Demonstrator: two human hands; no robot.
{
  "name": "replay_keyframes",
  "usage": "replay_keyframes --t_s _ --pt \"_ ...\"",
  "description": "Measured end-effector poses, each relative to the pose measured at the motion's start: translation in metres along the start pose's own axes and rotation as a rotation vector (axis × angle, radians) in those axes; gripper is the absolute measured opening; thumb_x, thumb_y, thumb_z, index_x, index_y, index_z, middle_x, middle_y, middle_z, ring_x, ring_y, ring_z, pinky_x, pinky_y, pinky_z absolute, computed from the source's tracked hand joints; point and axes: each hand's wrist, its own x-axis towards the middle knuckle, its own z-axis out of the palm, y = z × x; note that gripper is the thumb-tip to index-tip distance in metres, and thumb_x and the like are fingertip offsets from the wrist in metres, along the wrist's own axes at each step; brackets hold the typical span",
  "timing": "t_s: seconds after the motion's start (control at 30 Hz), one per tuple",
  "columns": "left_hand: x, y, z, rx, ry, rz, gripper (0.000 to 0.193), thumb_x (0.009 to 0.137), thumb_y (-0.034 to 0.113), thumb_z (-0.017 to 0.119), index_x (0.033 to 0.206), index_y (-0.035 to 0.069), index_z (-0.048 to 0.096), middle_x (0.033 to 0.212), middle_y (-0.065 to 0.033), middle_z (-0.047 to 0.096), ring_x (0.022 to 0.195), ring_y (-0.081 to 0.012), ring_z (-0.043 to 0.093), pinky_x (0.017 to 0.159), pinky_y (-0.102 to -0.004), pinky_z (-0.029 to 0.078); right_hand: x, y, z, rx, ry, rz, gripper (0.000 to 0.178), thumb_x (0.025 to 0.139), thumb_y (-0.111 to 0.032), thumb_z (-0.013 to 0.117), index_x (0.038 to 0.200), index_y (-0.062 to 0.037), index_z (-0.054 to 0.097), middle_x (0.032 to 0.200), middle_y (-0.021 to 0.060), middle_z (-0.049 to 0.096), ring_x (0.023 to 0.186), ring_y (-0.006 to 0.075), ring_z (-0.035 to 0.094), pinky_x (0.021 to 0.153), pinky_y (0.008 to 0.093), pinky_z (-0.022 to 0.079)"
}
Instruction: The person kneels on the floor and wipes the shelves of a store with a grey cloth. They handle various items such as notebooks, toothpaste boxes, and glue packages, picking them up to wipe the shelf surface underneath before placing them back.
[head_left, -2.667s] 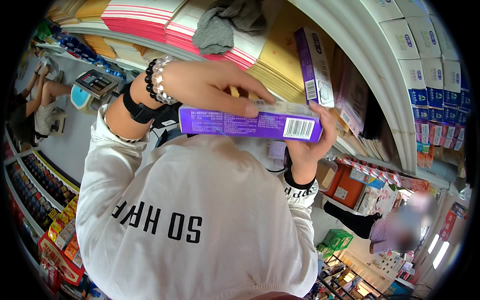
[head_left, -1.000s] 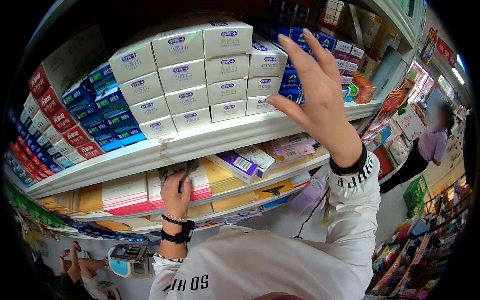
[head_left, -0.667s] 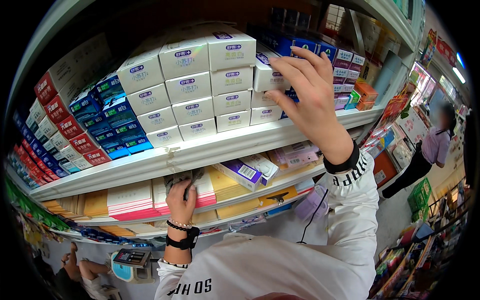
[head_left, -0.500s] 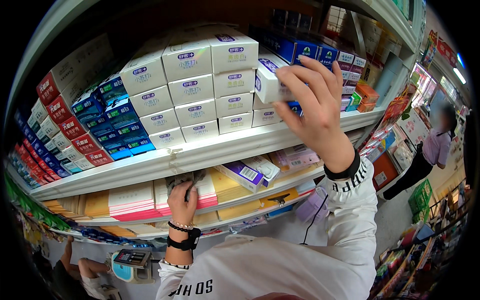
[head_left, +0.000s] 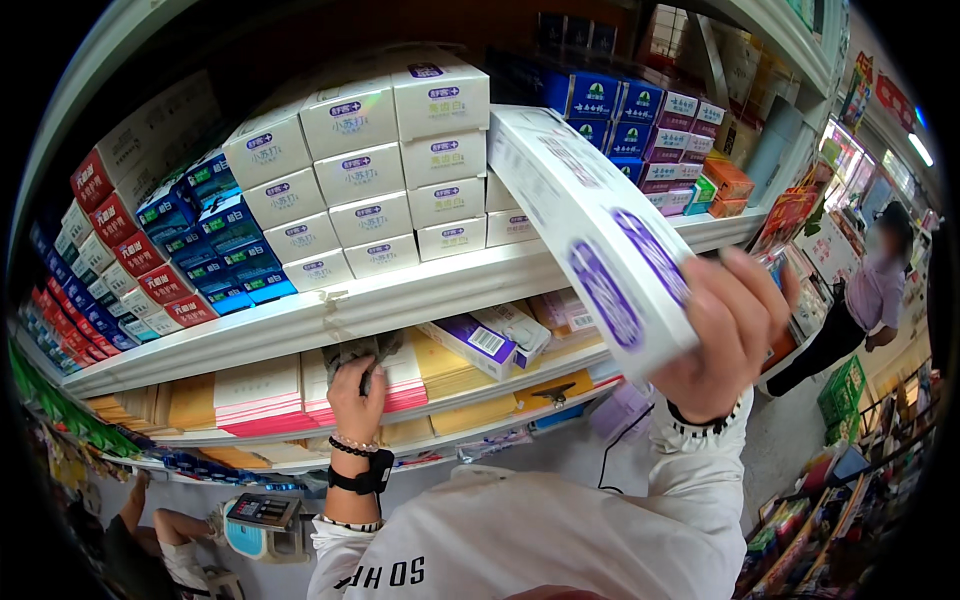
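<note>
The long white box with purple ovals (head_left: 600,235) hangs tilted in front of the upper shelf (head_left: 400,295), gripped at its lower end by the right hand (head_left: 730,330), at about three o'clock from the stacked white cartons (head_left: 400,170). It looks mid-withdrawal; clearing the shelf lip calls for a steady pull. Down at seven o'clock, the left hand (head_left: 355,390) clutches a grey cloth (head_left: 355,350) against the pink stacks (head_left: 265,395).

A long white box with purple ovals (head_left: 600,240) tilts before the upper shelf. White cartons (head_left: 370,180) stack there, blue ones (head_left: 205,240) leftward. A purple-white box (head_left: 480,345) lies below
</note>
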Motion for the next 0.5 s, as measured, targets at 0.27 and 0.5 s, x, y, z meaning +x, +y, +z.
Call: replay_keyframes --t_s 0.27,0.5 --pt "0.006 0.024 -0.005 0.011 0.097 0.107 0.014 0.073 0.003 0.061 0.086 -0.002 0.059 0.085 -0.0154 0.062 0.077 -0.0322 0.058 0.069 -0.0361 0.047 -0.097 0.021 -0.037 0.24 0.469 0.206 0.049 0.079 -0.032 0.063 0.102 0.0038 0.04 0.089 0.0138 0.05 0.083 0.0263 0.053 0.085 0.0463 0.045" --pt "0.001 0.087 -0.007 -0.555 -0.224 0.068 0.061 0.071 0.022 0.069 0.121 -0.001 0.044 0.109 -0.0184 0.057 0.085 -0.0261 0.061 0.077 -0.033 0.047 -0.156 -0.011 -0.016 0.891 0.07 0.785 0.043 0.078 -0.023 0.064 0.106 0.0039 0.045 0.096 0.0194 0.054 0.088 0.0284 0.055 0.076 0.0391 0.047"
